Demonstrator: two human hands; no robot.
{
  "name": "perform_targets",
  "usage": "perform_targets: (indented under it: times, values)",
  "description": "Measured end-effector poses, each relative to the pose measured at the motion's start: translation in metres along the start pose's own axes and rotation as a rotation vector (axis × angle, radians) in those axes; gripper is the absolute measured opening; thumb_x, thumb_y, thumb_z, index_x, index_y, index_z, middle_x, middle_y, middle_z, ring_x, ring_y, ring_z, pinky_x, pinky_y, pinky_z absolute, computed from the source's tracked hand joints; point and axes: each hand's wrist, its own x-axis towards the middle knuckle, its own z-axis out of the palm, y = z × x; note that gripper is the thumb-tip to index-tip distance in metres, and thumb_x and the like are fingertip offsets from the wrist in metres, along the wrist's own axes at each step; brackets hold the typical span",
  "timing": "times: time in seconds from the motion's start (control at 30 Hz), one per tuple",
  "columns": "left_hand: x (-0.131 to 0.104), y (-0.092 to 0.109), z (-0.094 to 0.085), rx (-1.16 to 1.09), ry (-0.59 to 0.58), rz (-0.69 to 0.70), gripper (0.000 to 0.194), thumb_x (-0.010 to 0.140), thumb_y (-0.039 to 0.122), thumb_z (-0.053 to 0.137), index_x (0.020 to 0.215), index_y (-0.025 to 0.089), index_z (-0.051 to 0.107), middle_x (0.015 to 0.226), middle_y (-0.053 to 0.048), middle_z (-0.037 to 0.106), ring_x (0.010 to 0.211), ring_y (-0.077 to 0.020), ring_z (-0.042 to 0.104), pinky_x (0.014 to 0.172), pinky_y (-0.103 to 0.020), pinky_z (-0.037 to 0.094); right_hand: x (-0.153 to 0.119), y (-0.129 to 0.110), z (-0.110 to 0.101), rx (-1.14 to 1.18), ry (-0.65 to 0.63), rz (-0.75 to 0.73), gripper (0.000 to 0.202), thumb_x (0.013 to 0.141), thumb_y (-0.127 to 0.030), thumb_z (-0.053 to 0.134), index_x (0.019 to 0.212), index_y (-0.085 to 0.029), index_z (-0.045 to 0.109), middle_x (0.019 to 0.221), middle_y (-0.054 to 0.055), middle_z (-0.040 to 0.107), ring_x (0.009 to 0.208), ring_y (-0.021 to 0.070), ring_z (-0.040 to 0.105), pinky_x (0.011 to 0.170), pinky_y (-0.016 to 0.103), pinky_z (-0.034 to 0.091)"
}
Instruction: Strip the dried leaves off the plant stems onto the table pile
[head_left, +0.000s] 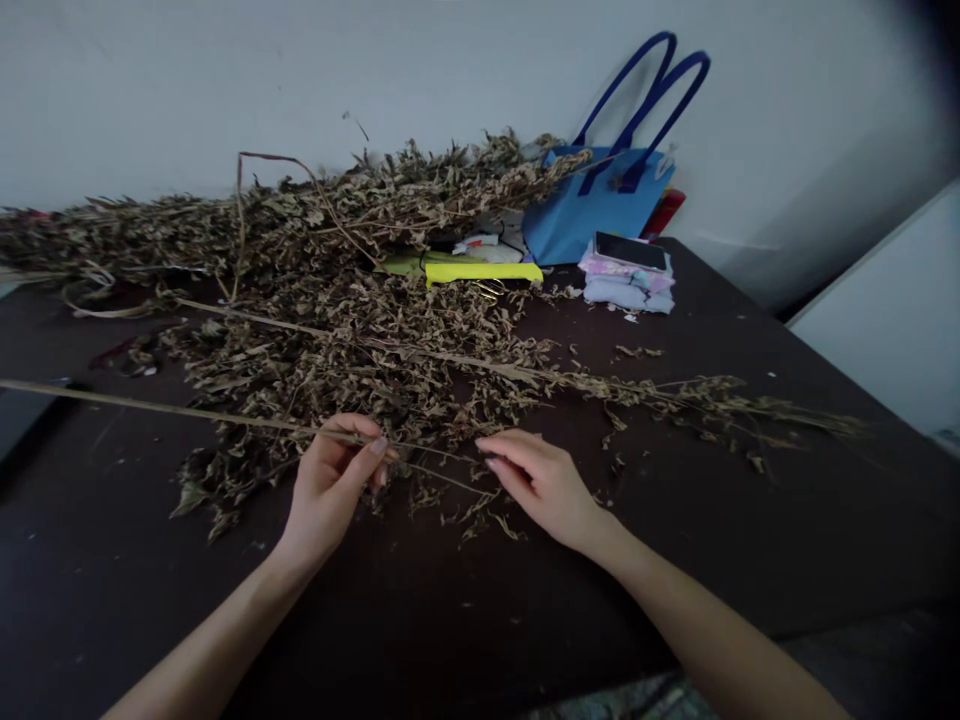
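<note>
My left hand [341,480] is closed, thumb against fingers, round a long dried plant stem [187,410]. The thick end of this stem runs out past the left edge of the view. Beyond my left hand it splits into thin twigs. My right hand [544,485] pinches at the tip of one twig, thumb and forefinger close together; the exact spot between the fingertips is too small to make out. Beneath and behind both hands lies a loose heap of dried, curled leaves [420,330]. Another dried stem [465,360] with a leafy tip lies across the heap.
A large bundle of dried leafy stalks [300,215] lies along the wall. Behind the heap are a yellow strip-like object [484,271] and scissors [489,290]. A blue bag [592,215] stands at the back, beside a phone [630,250] on tissue packs [628,290]. The dark table [750,540] ends at right.
</note>
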Motion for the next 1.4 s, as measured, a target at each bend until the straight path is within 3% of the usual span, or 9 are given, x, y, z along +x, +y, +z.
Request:
perform_targets:
  times: [0.17, 0.37, 0.83, 1.1, 1.27, 1.4]
  values:
    - [-0.004, 0.001, 0.001, 0.030, -0.024, 0.014, 0.013, 0.081, 0.022, 0.061, 0.088, 0.019, 0.051, 0.066, 0.002, 0.059, 0.049, -0.0065, 0.049, 0.045, -0.017, 0.039, -0.003, 0.003, 0.011, -0.139, -0.175, 0.007, 0.022, 0.091, -0.021, 0.043, 0.107, -0.020, 0.058, 0.094, 0.004, 0.063, 0.077, 0.0104, 0.059, 0.067, 0.023, 0.046]
    - [-0.002, 0.003, -0.001, 0.074, 0.002, 0.027, 0.014, 0.079, 0.023, 0.063, 0.087, 0.020, 0.051, 0.067, 0.002, 0.061, 0.048, -0.0078, 0.051, 0.044, -0.018, 0.040, 0.000, 0.007, 0.004, -0.302, -0.201, 0.012, 0.017, 0.092, -0.020, 0.042, 0.094, -0.020, 0.059, 0.090, 0.003, 0.061, 0.073, 0.0109, 0.058, 0.061, 0.023, 0.041]
    - [0.006, 0.006, -0.008, 0.083, 0.050, 0.062, 0.013, 0.078, 0.019, 0.063, 0.087, 0.020, 0.054, 0.066, 0.002, 0.061, 0.048, -0.0079, 0.049, 0.044, -0.018, 0.040, 0.002, 0.013, 0.000, -0.282, -0.194, 0.057, 0.016, 0.092, -0.021, 0.041, 0.094, -0.020, 0.058, 0.090, 0.004, 0.063, 0.075, 0.0128, 0.059, 0.067, 0.025, 0.044]
    - [0.004, 0.002, -0.005, 0.079, 0.042, 0.031, 0.014, 0.078, 0.021, 0.063, 0.087, 0.020, 0.053, 0.068, 0.001, 0.061, 0.047, -0.0083, 0.050, 0.043, -0.019, 0.038, 0.000, 0.015, 0.004, -0.361, -0.165, 0.018, 0.030, 0.087, -0.010, 0.038, 0.108, -0.020, 0.058, 0.091, 0.005, 0.063, 0.073, 0.0129, 0.058, 0.062, 0.024, 0.042]
    - [0.002, 0.002, -0.002, 0.081, 0.004, 0.014, 0.014, 0.078, 0.021, 0.063, 0.086, 0.020, 0.053, 0.066, 0.001, 0.061, 0.047, -0.0083, 0.049, 0.043, -0.019, 0.037, 0.000, 0.012, 0.003, -0.355, -0.150, -0.012, 0.028, 0.084, -0.007, 0.039, 0.092, -0.020, 0.063, 0.081, 0.003, 0.061, 0.066, 0.0116, 0.054, 0.060, 0.023, 0.039]
    - [0.006, 0.010, -0.006, -0.065, 0.081, 0.050, 0.012, 0.075, 0.016, 0.063, 0.082, 0.020, 0.054, 0.060, 0.003, 0.055, 0.045, -0.0068, 0.042, 0.042, -0.019, 0.032, 0.002, 0.020, -0.005, -0.304, -0.058, 0.047, 0.027, 0.086, -0.010, 0.038, 0.081, -0.020, 0.062, 0.074, 0.002, 0.060, 0.063, 0.0120, 0.055, 0.060, 0.024, 0.040]
